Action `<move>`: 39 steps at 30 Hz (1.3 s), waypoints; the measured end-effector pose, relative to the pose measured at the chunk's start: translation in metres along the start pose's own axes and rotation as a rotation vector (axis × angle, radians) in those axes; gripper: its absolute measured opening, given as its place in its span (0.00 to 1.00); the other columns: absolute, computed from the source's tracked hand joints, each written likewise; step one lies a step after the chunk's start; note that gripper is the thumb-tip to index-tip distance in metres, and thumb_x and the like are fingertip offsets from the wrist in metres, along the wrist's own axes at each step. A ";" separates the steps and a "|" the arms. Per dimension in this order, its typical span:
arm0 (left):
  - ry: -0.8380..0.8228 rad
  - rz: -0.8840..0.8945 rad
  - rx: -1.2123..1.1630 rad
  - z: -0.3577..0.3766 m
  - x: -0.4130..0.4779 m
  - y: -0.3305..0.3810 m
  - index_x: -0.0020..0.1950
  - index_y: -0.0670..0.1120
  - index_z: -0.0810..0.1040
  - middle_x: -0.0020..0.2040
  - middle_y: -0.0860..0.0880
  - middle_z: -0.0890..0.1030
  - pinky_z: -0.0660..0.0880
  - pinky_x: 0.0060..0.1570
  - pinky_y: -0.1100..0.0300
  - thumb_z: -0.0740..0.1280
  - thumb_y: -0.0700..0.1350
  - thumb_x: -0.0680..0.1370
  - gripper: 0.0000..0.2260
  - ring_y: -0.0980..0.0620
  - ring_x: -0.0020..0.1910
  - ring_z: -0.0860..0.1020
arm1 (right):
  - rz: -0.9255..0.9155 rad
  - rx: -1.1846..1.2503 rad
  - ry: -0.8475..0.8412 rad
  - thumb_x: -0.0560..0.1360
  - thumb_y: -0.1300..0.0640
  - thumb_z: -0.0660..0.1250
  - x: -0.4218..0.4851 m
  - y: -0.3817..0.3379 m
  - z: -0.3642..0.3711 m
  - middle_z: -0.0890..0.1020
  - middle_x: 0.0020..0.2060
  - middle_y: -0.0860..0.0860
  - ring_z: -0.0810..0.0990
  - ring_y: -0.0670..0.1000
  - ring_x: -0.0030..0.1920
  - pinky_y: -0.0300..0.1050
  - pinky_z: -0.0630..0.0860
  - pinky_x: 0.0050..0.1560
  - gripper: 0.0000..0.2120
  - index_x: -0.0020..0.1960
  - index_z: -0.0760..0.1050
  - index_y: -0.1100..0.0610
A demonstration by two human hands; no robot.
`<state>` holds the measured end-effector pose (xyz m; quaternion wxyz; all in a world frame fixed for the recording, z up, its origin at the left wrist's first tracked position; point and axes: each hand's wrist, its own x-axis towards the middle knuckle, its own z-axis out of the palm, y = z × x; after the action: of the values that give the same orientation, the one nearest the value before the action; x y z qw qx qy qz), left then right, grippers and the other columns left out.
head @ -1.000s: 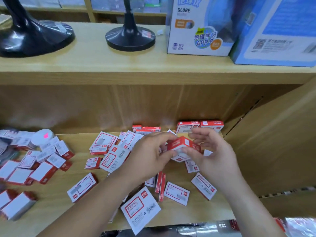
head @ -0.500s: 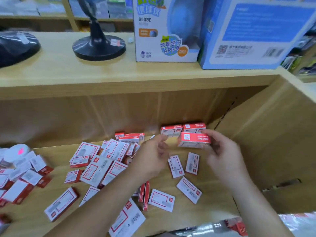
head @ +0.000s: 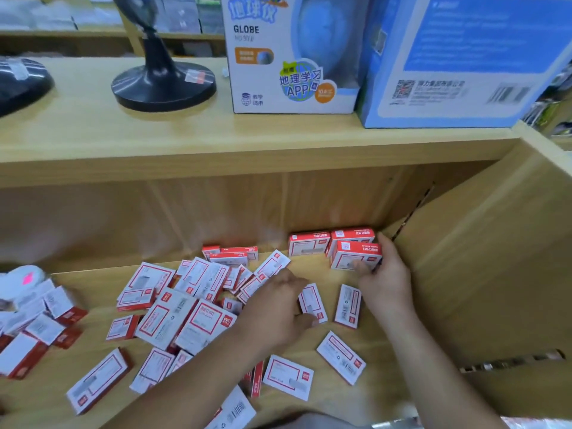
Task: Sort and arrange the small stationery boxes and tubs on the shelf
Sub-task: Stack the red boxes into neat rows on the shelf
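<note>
Several small red-and-white stationery boxes lie scattered over the lower wooden shelf [head: 387, 382]. My right hand [head: 385, 281] grips one box [head: 356, 257] at the back right corner, set down in front of two upright boxes [head: 309, 243] standing against the back wall. My left hand [head: 275, 311] reaches palm-down over the loose pile, its fingertips touching a flat box [head: 312, 300]; whether it pinches that box is unclear. A white round tub [head: 23, 280] with a pink mark sits at the far left.
The shelf's right side wall [head: 483, 267] stands close to my right hand. On the upper shelf are two black stands [head: 164, 85], a globe carton [head: 291, 57] and a blue carton [head: 464, 60]. More boxes crowd the left end [head: 40, 329].
My right hand carried the box from mid-air back and right and set it down by the two upright boxes. My left hand let go of it and dropped to the loose boxes.
</note>
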<state>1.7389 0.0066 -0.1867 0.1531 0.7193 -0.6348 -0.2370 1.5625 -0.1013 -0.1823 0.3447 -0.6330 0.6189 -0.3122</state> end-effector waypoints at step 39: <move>0.599 -0.058 0.006 -0.049 -0.186 -0.074 0.53 0.50 0.84 0.50 0.54 0.81 0.79 0.44 0.55 0.74 0.52 0.75 0.10 0.54 0.45 0.80 | -0.394 -0.256 -0.598 0.63 0.34 0.70 -0.158 -0.028 0.028 0.74 0.44 0.38 0.75 0.39 0.42 0.46 0.77 0.46 0.22 0.54 0.75 0.38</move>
<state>1.8126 0.1965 -0.1567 0.3245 0.7756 -0.5411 -0.0165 1.5953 0.0580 -0.1704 0.3616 -0.8409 0.3914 -0.0942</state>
